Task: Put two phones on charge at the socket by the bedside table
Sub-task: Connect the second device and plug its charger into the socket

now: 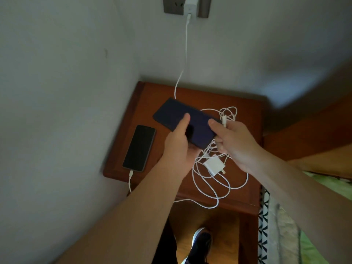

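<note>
1. Head view, centre of the frame: the left hand holds a dark blue phone above the worktop. Its thumb lies on the screen, and the other fingers are underneath where I cannot see them.

2. Just right of centre, the right hand pinches the white cable plug between thumb and forefinger, close to the phone's right-hand end. Its lower fingers are curled shut on a bunch of cable. Whether the plug touches the phone yet I cannot tell.

3. Lower centre: the rest of that white cable lies in loose loops on the worktop, with its white adapter among them, prongs out and not in the wall.

4. Left of centre: a black phone lies flat on the worktop with a cable in its lower end. At the top centre a white charger sits in the wall socket, with its lead dropping to the worktop. That one looks done.

5. To do this step well, I judge the left hand should keep the phone still while the right lines the plug square with the port and pushes straight in. The loops could snag, so shake them free before carrying the adapter up to the socket's free outlet.
</note>
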Demonstrator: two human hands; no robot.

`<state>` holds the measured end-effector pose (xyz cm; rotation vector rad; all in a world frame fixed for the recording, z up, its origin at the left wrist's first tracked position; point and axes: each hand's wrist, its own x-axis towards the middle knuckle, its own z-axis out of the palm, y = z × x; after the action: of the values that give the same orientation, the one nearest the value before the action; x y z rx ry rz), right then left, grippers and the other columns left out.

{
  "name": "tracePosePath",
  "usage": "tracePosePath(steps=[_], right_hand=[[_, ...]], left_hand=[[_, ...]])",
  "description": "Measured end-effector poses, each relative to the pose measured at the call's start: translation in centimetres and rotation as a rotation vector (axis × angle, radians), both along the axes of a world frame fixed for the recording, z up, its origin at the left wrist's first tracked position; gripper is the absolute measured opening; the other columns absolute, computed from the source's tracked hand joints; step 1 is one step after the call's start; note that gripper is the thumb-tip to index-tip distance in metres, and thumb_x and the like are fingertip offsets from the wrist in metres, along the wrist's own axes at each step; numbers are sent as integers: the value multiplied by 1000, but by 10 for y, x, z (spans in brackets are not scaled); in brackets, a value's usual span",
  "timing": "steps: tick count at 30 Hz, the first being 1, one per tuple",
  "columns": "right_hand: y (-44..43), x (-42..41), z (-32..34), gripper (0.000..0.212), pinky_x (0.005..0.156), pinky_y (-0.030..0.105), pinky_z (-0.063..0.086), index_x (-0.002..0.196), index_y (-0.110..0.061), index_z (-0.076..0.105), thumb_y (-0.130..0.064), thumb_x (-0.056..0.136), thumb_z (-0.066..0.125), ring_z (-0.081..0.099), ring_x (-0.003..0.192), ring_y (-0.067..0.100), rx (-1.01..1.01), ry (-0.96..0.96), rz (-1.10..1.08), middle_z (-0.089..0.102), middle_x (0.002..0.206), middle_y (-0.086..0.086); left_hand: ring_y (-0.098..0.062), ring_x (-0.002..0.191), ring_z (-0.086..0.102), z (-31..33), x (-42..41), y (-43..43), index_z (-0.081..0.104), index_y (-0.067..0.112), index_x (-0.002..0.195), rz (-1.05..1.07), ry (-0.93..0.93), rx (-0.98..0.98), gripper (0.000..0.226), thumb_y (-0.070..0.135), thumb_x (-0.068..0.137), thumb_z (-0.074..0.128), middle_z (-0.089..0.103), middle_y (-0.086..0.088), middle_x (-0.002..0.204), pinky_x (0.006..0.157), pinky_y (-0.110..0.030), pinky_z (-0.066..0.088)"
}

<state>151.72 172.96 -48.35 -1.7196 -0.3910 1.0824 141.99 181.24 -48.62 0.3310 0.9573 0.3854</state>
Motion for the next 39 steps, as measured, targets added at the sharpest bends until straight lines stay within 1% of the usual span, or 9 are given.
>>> tracePosePath(steps=[6,10,13,19,23,27,32,37,39], right_hand=[[0,4,7,39,46,20,25,86,-16,63,-32,103,32,29,40,3,-53,-6,213,34,50,-9],[-8,-1,12,33,51,25,29,88,-23,72,-32,100,42,32,47,12,-80,-197,469,36,50,-10],[-8,-5,16,27,53,16,34,89,-28,72,-29,99,47,38,41,3,-89,-209,440,46,44,-16],[-4,-9,14,24,53,30,31,88,-25,74,-25,97,51,35,46,10,-115,-202,384,43,47,-11],[3,-10,14,40,64,33,37,58,-28,71,-17,93,56,38,49,12,-176,-110,315,49,60,6],[6,-9,14,55,66,32,40,41,-31,65,-14,93,54,46,57,18,-194,-126,329,59,75,23],[6,-9,5,28,66,28,48,73,-19,74,-18,93,54,53,50,10,-195,-176,293,61,56,-1],[8,-10,0,31,69,29,51,66,-22,69,-20,94,55,59,53,12,-201,-189,291,68,64,6],[8,-10,1,27,65,24,49,72,-25,67,-29,95,54,58,51,5,-220,-232,315,67,57,-10]], left_hand=[[-29,92,68,0,-6,9,52,15,93,190,91,-152,9,11,95,60,68,-16,97,82,-36,58],[-30,96,67,-3,-8,11,53,15,95,187,120,-142,8,12,95,60,68,-16,99,91,-41,56],[-32,99,68,-4,-9,11,52,16,94,187,128,-142,10,13,94,61,68,-16,101,91,-43,56],[-28,93,68,-12,-13,9,52,17,97,189,118,-110,8,15,95,60,69,-14,98,83,-39,58],[-28,103,67,-21,-14,9,50,21,121,188,74,-12,24,19,98,56,68,-13,114,93,-45,54],[-27,104,67,-23,-15,12,47,20,131,201,25,26,34,18,98,55,66,-14,122,78,-40,59],[-26,100,69,-25,-16,13,46,20,135,223,32,34,38,20,98,56,67,-13,119,63,-33,61],[-25,97,69,-28,-16,13,48,19,132,229,52,8,36,20,97,57,68,-12,116,62,-33,59],[-26,103,68,-31,-17,15,48,17,135,225,67,-10,39,21,97,58,67,-13,121,69,-34,59]])
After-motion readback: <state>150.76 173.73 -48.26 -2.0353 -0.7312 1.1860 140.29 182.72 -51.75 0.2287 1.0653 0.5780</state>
